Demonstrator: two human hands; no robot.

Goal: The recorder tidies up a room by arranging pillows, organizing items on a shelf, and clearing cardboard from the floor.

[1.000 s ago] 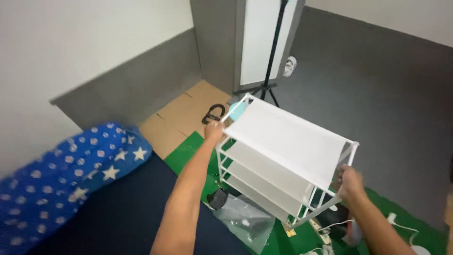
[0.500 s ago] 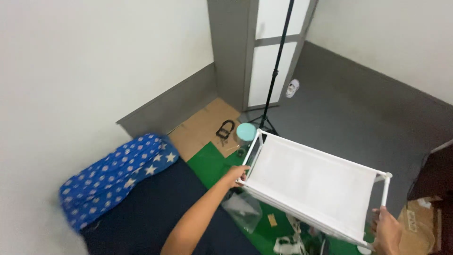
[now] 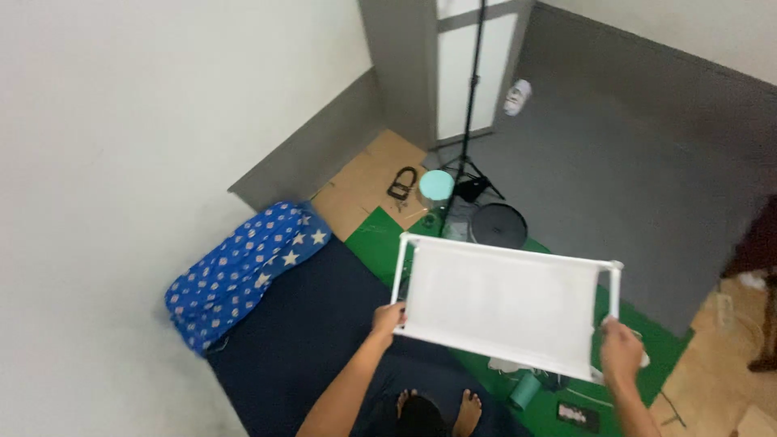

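We see the left hand (image 3: 388, 319) curled around the near left corner of the white fabric-shelf rack (image 3: 502, 307), and the right hand (image 3: 621, 357) clenched on its near right corner, holding it up level above a green mat (image 3: 380, 239). Beyond stand a black tripod (image 3: 469, 105), a teal lid (image 3: 436, 185) and a star-patterned blue pillow (image 3: 243, 267) at left.

White tube-frame rack (image 3: 502, 303) with white fabric shelf, held level in mid-air, gripped at both near corners
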